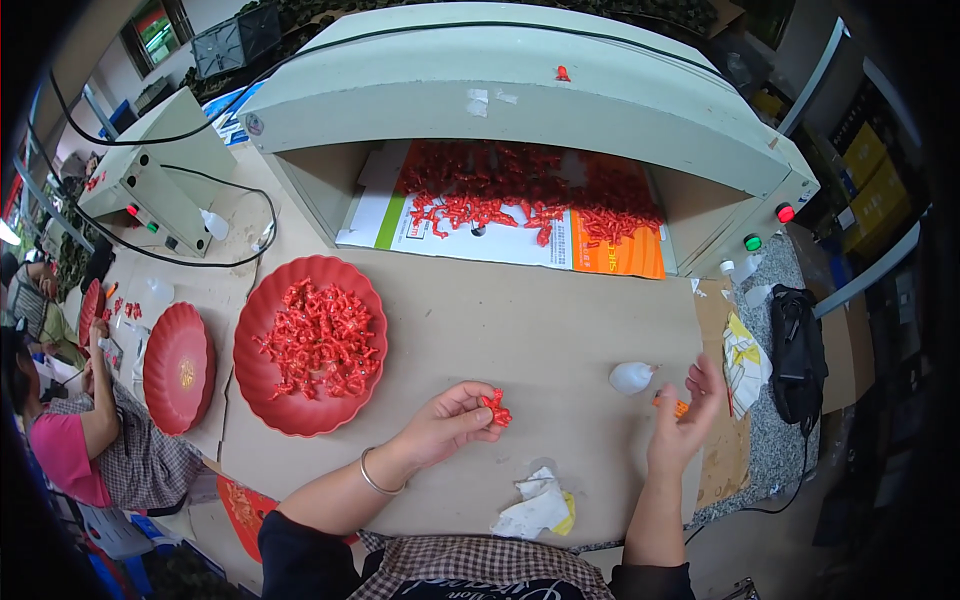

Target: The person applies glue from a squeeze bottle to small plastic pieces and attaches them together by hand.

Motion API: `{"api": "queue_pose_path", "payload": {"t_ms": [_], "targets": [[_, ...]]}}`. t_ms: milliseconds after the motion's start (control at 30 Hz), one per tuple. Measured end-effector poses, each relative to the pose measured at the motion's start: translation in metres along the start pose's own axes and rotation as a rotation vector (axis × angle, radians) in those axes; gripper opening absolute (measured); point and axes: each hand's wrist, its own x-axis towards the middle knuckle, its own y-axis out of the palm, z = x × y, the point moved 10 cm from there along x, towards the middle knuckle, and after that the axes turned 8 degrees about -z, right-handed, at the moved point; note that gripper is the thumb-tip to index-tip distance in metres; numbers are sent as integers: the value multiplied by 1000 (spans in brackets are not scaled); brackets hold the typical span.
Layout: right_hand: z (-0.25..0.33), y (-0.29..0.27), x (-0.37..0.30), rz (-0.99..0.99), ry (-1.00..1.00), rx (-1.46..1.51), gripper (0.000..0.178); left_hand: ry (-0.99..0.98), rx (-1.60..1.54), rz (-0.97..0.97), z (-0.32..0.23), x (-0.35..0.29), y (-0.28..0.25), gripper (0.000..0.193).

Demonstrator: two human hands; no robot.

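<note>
1. Nearest you, a crumpled white-and-yellow cloth lies on the surface between your forearms.
2. Your left hand is closed in a pinch, thumb against fingers, and has hold of a small red figure above the surface.
3. Your right hand is spread, fingers raised and thumb apart. A small orange item shows beside the thumb; whether it is touched cannot be told.
4. Just beyond that hand, a white squeeze bottle points its nozzle toward your fingers.
5. To your left, a scalloped red dish carries a heap of red figures. A second red dish is next to it, farther left.
6. Past that dish, a co-worker in a pink sleeve is at work.
7. On your far right, a black bag rests near another white-and-yellow cloth.
8. Ahead, a pale cabinet limits your reach; its top overhangs cardboard bearing many red pieces.
9. A black cable loops over the surface at the upper left.
10. One red piece sits on the cabinet top.
</note>
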Motion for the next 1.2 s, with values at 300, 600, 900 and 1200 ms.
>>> {"api": "queue_pose_path", "payload": {"t_ms": [300, 600, 900, 1200], "targets": [[48, 102, -78, 920, -39, 255, 16, 5, 374, 81, 11, -2, 19, 24], [17, 112, -113, 1004, 349, 385, 11, -48, 348, 70, 14, 1, 14, 27], [25, 110, -103, 920, 171, 270, 9, -2, 340, -46, 13, 3, 5, 25], [7, 118, -115, 967, 367, 237, 12, -51, 385, -103, 17, 7, -4, 24]]}}
